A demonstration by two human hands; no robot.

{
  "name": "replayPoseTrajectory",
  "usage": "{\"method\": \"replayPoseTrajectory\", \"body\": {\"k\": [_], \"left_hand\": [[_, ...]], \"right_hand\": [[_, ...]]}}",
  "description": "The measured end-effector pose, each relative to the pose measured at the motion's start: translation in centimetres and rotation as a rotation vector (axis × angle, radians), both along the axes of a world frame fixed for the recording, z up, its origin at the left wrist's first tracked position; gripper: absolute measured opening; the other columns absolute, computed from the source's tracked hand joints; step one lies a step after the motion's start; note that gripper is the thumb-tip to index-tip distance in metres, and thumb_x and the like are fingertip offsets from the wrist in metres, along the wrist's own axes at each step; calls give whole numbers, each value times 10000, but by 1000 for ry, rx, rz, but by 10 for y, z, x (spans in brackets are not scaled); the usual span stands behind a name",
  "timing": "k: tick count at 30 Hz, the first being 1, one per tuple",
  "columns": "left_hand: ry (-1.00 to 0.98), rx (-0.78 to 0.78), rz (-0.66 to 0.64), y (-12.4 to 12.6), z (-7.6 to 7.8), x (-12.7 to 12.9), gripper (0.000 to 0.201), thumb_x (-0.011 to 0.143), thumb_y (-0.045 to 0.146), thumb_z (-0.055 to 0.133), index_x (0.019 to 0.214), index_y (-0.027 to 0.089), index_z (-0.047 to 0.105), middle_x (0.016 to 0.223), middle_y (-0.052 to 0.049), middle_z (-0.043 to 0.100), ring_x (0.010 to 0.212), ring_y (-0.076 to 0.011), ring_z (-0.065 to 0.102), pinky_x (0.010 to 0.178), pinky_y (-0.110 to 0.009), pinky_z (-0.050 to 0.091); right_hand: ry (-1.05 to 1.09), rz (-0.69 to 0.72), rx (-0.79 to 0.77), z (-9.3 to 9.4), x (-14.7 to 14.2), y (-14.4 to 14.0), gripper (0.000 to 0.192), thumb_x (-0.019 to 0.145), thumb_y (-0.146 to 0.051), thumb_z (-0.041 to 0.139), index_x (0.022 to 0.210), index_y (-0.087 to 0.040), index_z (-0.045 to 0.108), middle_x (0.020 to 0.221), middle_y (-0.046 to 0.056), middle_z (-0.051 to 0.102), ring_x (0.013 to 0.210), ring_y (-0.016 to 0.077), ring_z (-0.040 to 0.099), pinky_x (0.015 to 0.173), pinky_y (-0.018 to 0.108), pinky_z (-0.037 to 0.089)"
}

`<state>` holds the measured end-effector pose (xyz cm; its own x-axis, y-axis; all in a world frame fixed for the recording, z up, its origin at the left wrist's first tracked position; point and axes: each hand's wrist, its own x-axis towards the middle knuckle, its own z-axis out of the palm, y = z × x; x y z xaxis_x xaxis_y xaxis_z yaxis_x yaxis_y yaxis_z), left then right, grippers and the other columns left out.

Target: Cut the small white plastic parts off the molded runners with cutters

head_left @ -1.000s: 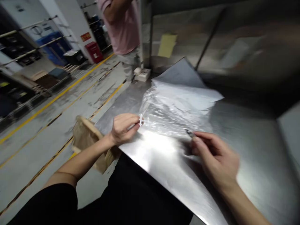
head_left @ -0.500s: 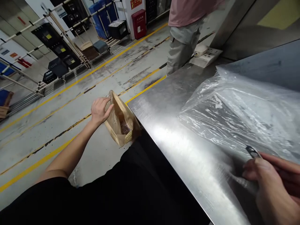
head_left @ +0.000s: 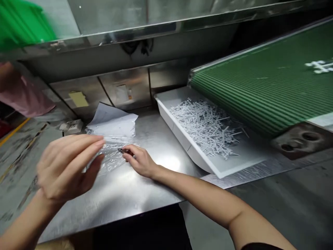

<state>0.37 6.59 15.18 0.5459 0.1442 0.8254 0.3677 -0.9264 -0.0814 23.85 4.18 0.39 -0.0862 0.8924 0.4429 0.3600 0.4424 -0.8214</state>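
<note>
My right hand (head_left: 139, 160) is closed around a small metal tool with a dark tip (head_left: 120, 150), mostly hidden by the fingers. It is over the steel table, at the edge of a clear plastic bag (head_left: 110, 163). My left hand (head_left: 69, 166) is raised near the camera, over the table's left side. Its thumb stands apart from the fingers and I see nothing held. White and grey sheets (head_left: 114, 121) lie on or in the bag. To the right, a white tray (head_left: 177, 133) holds a heap of thin white plastic pieces (head_left: 205, 125).
A green conveyor belt (head_left: 260, 83) slopes down over the tray, with a white branched piece (head_left: 319, 66) on it. A metal shelf edge (head_left: 135, 33) crosses above the table. A power socket block (head_left: 74, 127) sits at the table's left end. A person in pink (head_left: 26, 93) stands at left.
My view has swung right from the floor to the table and conveyor. My left hand has left the brown paper bag and come up over the table. My right hand still holds the tool.
</note>
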Motion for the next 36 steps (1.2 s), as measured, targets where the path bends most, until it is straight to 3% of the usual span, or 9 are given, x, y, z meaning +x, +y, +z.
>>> {"method": "replayPoseTrajectory", "body": {"k": [2,6,10,13,18,23,27,36], "left_hand": [[111,202,-151,2,19,70,501,925,237,819,1404,377,786,1264,-16,872,1037,-328,839,895,-515,670],[304,28,-348,3,40,198,168,1089,270,648,1171,269,796,1163,-79,838,1042,-291,802,894,-466,638],[665,-81,-429,9,27,292,139,1074,285,657,1040,212,771,1017,-80,785,956,-268,744,836,-400,580],[846,-71,-454,13,8,335,57,997,210,711,1001,209,768,968,-69,775,895,-254,728,748,-364,522],[1028,-68,-268,11,-1,362,160,906,146,741,1039,205,807,1046,-78,821,951,-255,753,714,-336,457],[1180,-101,-39,8,5,363,133,912,247,752,996,185,834,1023,-87,834,953,-253,757,721,-326,454],[1297,-192,25,14,-2,368,265,903,385,811,1112,230,863,1125,-66,854,1065,-266,765,765,-309,490],[1393,-189,92,22,-5,382,322,842,315,833,1132,187,892,1108,-131,860,1069,-316,786,836,-337,563]], "right_hand": [[-11,-3,16,-2,-1,1,207,1128,-305,638,1262,-190,746,1164,88,828,1040,240,762,966,355,597],[-47,19,24,-6,-5,2,119,1105,-272,661,1132,-214,761,1173,79,832,1144,282,735,1056,394,555],[-55,65,26,-4,-5,4,146,1115,-366,701,1106,-234,763,1138,28,832,1129,252,747,1008,334,556],[-91,122,28,1,-3,1,206,1152,-409,644,1101,-257,774,1032,-9,828,1057,226,753,924,305,557],[-220,138,25,7,-1,-4,357,1198,-392,574,947,-233,773,938,-8,826,1023,201,751,894,289,543],[-244,197,25,9,0,-1,340,1211,-386,560,1000,-212,762,1105,19,845,1139,203,755,959,292,554],[-260,203,19,6,0,2,330,1220,-414,539,1089,-206,759,1189,47,838,1217,221,749,1001,310,557],[-280,236,-39,5,4,3,313,1216,-442,538,1185,-231,768,1140,30,839,1184,245,762,973,341,557]]}}
